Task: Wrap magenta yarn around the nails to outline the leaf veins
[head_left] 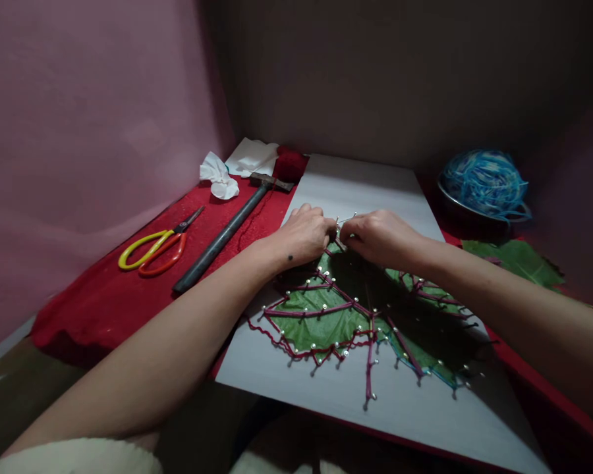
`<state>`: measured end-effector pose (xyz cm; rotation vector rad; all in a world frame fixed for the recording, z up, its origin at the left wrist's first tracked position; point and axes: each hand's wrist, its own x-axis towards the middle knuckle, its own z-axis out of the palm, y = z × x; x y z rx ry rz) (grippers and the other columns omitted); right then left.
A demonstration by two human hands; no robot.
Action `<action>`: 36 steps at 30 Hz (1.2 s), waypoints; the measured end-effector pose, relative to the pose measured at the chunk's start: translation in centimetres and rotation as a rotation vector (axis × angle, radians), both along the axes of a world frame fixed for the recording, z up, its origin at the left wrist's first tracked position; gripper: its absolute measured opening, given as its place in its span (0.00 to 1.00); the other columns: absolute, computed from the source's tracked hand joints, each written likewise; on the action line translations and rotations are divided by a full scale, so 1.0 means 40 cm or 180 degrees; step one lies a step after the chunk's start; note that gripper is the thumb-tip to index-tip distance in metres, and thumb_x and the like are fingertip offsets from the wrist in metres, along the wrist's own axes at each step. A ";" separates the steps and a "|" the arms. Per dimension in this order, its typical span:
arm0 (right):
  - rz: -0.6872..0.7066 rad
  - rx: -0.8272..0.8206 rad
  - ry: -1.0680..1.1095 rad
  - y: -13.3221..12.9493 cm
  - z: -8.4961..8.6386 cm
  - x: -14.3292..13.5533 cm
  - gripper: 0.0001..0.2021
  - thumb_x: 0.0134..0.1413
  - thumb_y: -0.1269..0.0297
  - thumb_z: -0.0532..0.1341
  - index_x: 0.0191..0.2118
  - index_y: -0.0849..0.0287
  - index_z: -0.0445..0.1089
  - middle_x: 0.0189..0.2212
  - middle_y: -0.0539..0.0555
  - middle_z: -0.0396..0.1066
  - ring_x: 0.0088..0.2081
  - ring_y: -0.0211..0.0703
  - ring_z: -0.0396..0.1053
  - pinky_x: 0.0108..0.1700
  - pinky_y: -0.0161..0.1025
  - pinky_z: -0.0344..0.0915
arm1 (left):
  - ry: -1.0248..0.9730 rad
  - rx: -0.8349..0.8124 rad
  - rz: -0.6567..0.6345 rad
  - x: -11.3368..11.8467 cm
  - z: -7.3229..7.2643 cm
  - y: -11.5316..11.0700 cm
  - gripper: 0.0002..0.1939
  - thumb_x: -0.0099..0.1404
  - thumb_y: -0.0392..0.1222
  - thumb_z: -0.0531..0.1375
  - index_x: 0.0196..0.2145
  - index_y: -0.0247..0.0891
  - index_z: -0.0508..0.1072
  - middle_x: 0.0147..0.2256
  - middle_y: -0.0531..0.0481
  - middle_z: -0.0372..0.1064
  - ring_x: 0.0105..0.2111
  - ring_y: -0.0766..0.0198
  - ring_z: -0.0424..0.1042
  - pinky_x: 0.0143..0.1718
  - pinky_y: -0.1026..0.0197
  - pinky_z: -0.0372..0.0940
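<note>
A large green leaf (304, 319) lies on a white board (271, 388), with several silver nails standing along its edge and veins. Purple yarn (326, 308) runs between nails over the veins. Dark red yarn (304, 355) follows the lower left edge, and blue yarn (442, 375) the lower right. At the leaf's far tip, my left hand (307, 234) is closed in a pinch beside the nails. My right hand (383, 236) is pinched close to it, fingertips nearly meeting the left ones. Whatever thin thing the fingers hold is hidden between them.
On the red cloth (99, 309) at left are scissors (161, 243) with yellow and orange handles, a hammer (227, 230) and crumpled white paper (220, 176). Dark red yarn (291, 163) sits behind. A metal bowl (467, 209) of blue yarn (487, 181) and another leaf (516, 260) are at right.
</note>
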<state>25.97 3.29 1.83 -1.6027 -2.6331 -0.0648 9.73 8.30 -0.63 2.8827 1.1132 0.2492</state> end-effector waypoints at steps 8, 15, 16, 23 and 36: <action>-0.0268 0.0087 0.0670 -0.031 -0.036 0.049 0.11 0.49 0.71 0.55 0.31 0.57 0.76 0.26 0.51 0.75 0.27 0.37 0.68 0.32 0.34 0.59 | 0.0004 -0.0091 0.0014 -0.003 0.006 -0.003 0.16 0.62 0.35 0.49 0.41 0.42 0.75 0.35 0.43 0.65 0.39 0.54 0.59 0.42 0.55 0.55; 0.0355 0.0063 0.0026 -0.056 -0.020 0.059 0.14 0.51 0.72 0.52 0.35 0.58 0.76 0.30 0.55 0.74 0.31 0.40 0.68 0.35 0.37 0.58 | 0.0060 -0.0073 0.0001 0.001 0.011 -0.008 0.16 0.62 0.35 0.49 0.41 0.41 0.74 0.35 0.43 0.65 0.39 0.55 0.60 0.42 0.55 0.56; 0.0396 0.0035 -0.0057 -0.056 -0.018 0.057 0.15 0.51 0.72 0.52 0.36 0.58 0.76 0.30 0.55 0.74 0.31 0.40 0.67 0.35 0.37 0.58 | 0.0058 -0.0081 -0.0004 0.001 0.012 -0.009 0.16 0.63 0.35 0.49 0.41 0.41 0.74 0.35 0.43 0.65 0.39 0.55 0.60 0.42 0.55 0.56; 0.0574 -0.0319 -0.0566 -0.043 0.009 0.035 0.12 0.47 0.72 0.52 0.27 0.60 0.72 0.26 0.56 0.72 0.28 0.39 0.65 0.33 0.37 0.54 | -0.0085 0.0059 -0.0004 -0.006 0.021 -0.011 0.16 0.63 0.34 0.50 0.44 0.39 0.74 0.36 0.43 0.67 0.40 0.56 0.62 0.44 0.55 0.58; 0.0493 -0.0296 -0.0112 -0.065 -0.009 0.048 0.15 0.49 0.70 0.50 0.35 0.61 0.74 0.28 0.56 0.71 0.29 0.40 0.64 0.32 0.38 0.54 | 0.0074 0.0288 -0.0826 0.004 0.020 -0.052 0.13 0.61 0.33 0.54 0.35 0.44 0.77 0.36 0.44 0.64 0.40 0.55 0.57 0.38 0.55 0.52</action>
